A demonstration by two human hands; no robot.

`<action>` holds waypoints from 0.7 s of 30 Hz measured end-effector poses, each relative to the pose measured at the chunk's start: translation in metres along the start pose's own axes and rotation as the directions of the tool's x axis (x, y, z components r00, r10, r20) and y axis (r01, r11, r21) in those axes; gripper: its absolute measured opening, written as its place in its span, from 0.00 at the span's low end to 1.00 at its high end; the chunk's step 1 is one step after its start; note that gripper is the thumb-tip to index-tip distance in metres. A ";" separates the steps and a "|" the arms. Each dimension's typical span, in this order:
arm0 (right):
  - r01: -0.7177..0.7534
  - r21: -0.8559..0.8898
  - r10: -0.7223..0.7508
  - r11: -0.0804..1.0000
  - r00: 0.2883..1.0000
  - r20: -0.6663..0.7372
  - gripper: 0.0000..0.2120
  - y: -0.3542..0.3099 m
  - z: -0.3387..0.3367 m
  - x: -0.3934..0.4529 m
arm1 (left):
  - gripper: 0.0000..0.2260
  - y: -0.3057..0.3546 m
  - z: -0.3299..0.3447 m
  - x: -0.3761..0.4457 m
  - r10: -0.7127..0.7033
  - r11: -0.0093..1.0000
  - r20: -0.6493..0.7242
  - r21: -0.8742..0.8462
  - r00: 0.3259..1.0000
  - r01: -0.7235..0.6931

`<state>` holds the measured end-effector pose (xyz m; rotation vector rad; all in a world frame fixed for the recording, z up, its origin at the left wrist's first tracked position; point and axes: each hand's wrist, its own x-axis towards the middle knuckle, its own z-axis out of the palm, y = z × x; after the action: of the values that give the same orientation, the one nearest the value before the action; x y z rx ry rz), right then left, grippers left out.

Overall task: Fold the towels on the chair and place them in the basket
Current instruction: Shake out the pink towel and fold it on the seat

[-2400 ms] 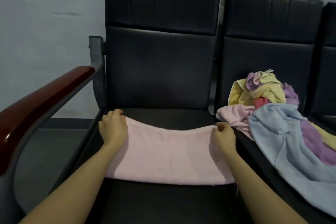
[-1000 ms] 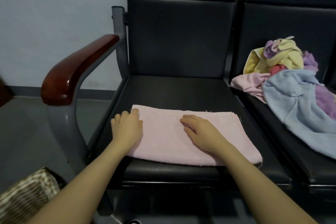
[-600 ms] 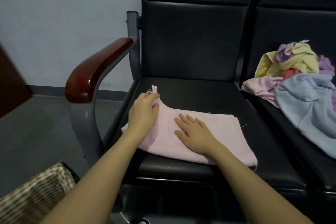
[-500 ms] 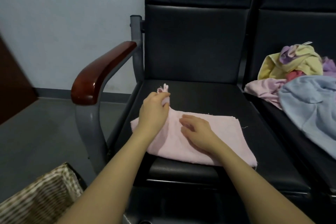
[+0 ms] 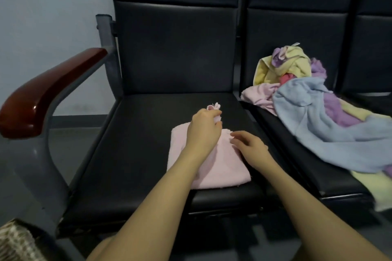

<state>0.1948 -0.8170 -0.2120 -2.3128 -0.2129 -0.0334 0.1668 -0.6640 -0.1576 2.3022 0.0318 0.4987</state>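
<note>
We read no text, labels, brands or numbers anywhere; the small tag on the towel pile (image 5: 294,44) is illegible.

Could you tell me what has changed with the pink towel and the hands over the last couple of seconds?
The left hand pinched the pink towel's left end and carried it rightward, folding it to a narrower shape. The right hand, earlier pressing flat, now rests loosely on it. The heap of towels on the next seat stayed put.
</note>
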 end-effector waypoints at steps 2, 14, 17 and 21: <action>-0.031 0.141 0.040 0.990 0.998 -0.056 0.07 0.004 -0.001 0.004 | 0.18 0.005 0.011 0.002 0.016 0.999 0.112 0.030 0.994 -0.019; -0.051 0.229 0.083 0.972 0.988 -0.133 0.15 -0.010 0.014 0.021 | 0.16 -0.057 -0.017 -0.010 -0.144 0.895 0.081 0.435 0.986 0.095; 0.065 0.206 -0.019 0.976 0.976 -0.218 0.15 -0.013 0.011 0.018 | 0.16 -0.068 -0.024 -0.019 -0.071 0.891 0.116 0.454 0.991 0.011; 0.116 -0.144 -0.140 0.983 0.977 -0.164 0.16 -0.017 0.011 0.011 | 0.18 -0.074 -0.024 -0.024 -0.033 0.839 0.329 0.522 0.944 -0.153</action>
<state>0.2021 -0.7959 -0.2058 -2.4105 -0.2784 -0.3221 0.1450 -0.5991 -0.2027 2.9311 -0.0738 0.1316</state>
